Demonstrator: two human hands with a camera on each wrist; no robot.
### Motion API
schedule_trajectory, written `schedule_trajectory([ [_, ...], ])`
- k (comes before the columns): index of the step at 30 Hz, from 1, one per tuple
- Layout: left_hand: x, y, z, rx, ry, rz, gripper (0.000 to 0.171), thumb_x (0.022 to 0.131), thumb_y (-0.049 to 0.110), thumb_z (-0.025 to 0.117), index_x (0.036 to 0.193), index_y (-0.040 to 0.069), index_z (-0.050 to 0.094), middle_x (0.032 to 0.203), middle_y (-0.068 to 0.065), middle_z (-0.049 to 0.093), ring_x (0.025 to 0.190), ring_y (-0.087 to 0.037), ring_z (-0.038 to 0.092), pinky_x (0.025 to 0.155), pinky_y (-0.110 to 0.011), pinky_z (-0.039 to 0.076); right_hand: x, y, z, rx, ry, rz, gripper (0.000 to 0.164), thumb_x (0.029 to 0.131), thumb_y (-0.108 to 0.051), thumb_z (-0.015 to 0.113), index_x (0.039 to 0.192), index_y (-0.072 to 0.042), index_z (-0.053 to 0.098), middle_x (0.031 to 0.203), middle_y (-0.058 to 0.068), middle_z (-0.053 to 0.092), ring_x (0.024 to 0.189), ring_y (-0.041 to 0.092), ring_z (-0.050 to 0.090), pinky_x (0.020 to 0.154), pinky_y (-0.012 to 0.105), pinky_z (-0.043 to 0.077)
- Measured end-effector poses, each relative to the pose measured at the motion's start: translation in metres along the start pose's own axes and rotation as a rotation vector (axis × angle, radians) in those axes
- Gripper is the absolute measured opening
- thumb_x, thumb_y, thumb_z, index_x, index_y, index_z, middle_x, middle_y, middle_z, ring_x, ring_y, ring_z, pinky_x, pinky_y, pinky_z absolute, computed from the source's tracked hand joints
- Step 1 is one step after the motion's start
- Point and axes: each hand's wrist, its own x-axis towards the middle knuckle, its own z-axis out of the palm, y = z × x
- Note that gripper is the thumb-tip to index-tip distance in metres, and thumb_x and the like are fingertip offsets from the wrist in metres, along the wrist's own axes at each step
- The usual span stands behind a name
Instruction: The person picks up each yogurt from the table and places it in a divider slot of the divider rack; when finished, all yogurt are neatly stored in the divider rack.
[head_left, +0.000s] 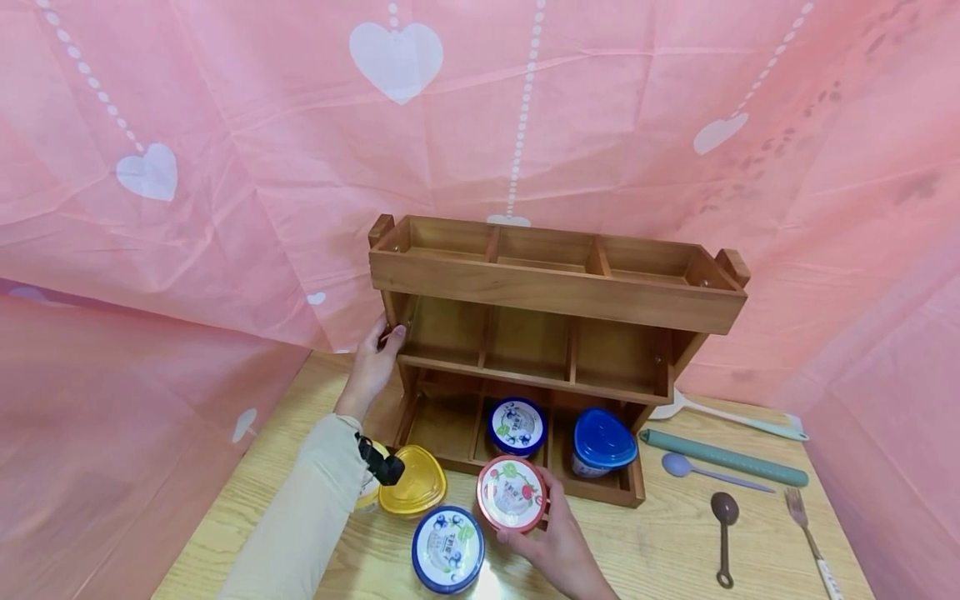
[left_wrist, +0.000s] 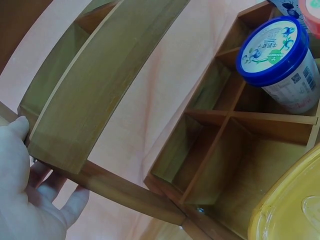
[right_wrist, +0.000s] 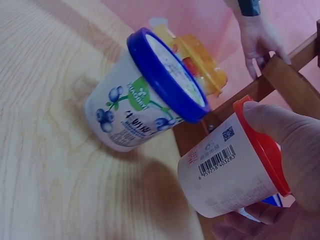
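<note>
Our right grip [head_left: 553,533] curls round the red tub [head_left: 512,493], lid up, just in front of the rack [head_left: 558,292], nearest us, with 1 blue tub [head_left: 517,427] directly beyond it. Our left grip [head_left: 372,364], farther from the red tub, clasps the rack's left side.

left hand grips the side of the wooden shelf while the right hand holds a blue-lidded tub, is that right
Wrong colour: the right hand holds a red-lidded tub, as the head view shows. The left hand does grip the side of the wooden shelf.

cream left sleeve [head_left: 302,504], chunky black wristband [head_left: 381,462].
</note>
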Motion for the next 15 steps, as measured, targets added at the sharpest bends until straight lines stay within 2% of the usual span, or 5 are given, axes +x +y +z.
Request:
schedule_trajectory([
  [15,0.0,0.001,-0.001,0.011,-0.003,-0.002,0.055,0.105,0.033,0.045,0.156,0.021,0.029,0.155,-0.015,0.039,0.141,-0.031,0.04,0.117,-0.046,0.034,-0.004,-0.031,-0.013,0.023,0.042,-0.082,0.107,0.07,-0.042,0.088,0.15,-0.014,0.024,0.145,0.013,0.045,0.127,0.031,0.051,0.098,0.047,0.053],
])
